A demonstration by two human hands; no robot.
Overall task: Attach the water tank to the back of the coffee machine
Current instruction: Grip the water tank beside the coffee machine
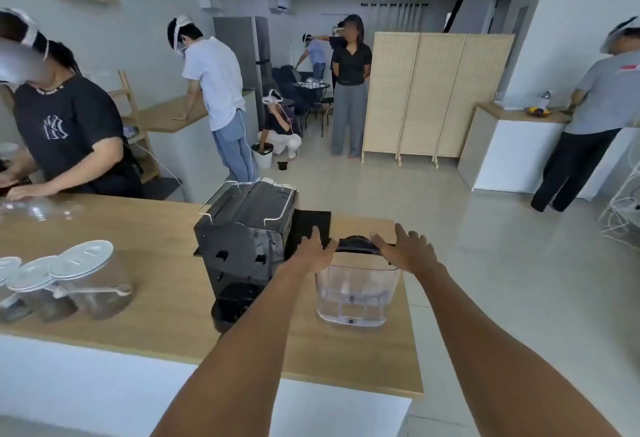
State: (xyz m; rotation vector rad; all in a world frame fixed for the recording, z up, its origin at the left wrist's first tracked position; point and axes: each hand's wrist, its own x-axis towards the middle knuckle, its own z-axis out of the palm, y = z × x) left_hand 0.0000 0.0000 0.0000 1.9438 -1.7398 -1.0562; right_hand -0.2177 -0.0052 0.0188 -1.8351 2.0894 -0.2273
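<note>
A black coffee machine (pixel 242 228) stands on the wooden counter (pixel 138 315), its back panel with slots turned toward me. To its right sits the clear plastic water tank (pixel 356 291) with a black lid (pixel 358 244), upright on the counter. My left hand (pixel 313 251) rests at the left edge of the lid, fingers spread. My right hand (pixel 407 249) lies on the lid's right edge, fingers spread as well. Neither hand is closed around the tank. A gap separates the tank from the machine.
Three lidded glass jars (pixel 83 280) stand at the counter's left. A black mat (pixel 311 225) lies behind the machine. A person in a black shirt (pixel 69 138) works at the counter's far left. The counter's right edge runs just past the tank.
</note>
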